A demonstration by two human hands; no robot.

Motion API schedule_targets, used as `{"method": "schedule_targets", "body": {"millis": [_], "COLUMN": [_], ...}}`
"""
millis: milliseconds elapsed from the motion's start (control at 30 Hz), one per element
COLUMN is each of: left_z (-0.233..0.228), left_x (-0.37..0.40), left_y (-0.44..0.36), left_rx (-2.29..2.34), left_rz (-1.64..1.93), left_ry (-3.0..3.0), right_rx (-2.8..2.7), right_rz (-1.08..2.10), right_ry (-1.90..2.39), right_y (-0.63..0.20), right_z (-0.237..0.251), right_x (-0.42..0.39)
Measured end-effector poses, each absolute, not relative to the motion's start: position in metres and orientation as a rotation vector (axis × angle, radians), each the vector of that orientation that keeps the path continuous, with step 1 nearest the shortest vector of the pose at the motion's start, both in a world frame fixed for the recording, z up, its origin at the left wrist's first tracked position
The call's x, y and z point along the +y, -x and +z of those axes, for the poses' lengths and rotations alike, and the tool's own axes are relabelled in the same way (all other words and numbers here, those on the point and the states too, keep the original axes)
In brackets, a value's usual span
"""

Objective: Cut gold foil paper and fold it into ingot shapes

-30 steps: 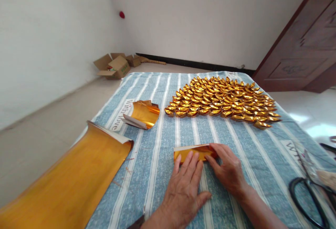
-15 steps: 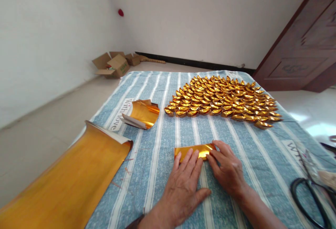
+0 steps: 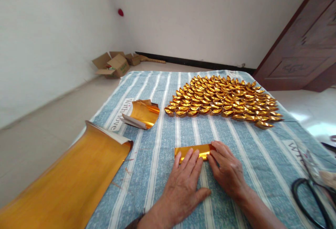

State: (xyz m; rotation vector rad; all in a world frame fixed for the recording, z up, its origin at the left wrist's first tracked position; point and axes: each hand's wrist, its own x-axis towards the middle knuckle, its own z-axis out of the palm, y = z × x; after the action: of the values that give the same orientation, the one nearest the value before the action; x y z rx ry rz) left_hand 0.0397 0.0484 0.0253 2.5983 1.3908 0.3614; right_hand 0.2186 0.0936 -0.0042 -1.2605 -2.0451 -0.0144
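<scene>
A folded strip of gold foil paper (image 3: 195, 149) lies crosswise on the striped cloth in front of me. My left hand (image 3: 185, 183) rests flat over its lower left part, fingers stretched out and thumb off to the side. At the right end, my right hand (image 3: 227, 166) grips the strip, its index finger at the upper edge and its thumb near the lower one. The fingers cover that end, so its exact shape is hidden. Beyond both hands stand rows of gold foil ingot shapes (image 3: 223, 97), packed closely together.
A large stack of gold sheets (image 3: 60, 183) lies at the left, with a smaller curled stack (image 3: 145, 114) behind it. Black-handled scissors (image 3: 309, 197) lie at the right edge of the striped tablecloth (image 3: 162, 190). Cardboard boxes (image 3: 118, 66) sit on the floor beyond.
My right fingers have shifted slightly left at the strip's right end, and less of that end shows. My left hand stays where it was.
</scene>
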Motion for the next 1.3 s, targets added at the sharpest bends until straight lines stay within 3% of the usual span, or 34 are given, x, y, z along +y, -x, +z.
{"method": "schedule_targets", "body": {"millis": [467,900,1300], "left_z": [0.0292,0.0336,0.0275], "left_x": [0.0492,0.0501,0.0530], "left_y": [-0.0398,-0.0409,-0.0320], "left_rx": [1.400,1.416,1.352], "left_rz": [0.353,0.138,0.077], "left_ry": [-2.567,-2.468,-2.464], "right_rx": [-2.106,-2.150,-2.123], "right_rz": [-0.011,-0.174,-0.035], "right_ry": [1.240,1.349,1.401], "right_y": [-0.2170,-0.2116,-0.2111], "right_z": [-0.0014,-0.0050,-0.0082], "right_x": [0.0920,0.0887,0.0874]}}
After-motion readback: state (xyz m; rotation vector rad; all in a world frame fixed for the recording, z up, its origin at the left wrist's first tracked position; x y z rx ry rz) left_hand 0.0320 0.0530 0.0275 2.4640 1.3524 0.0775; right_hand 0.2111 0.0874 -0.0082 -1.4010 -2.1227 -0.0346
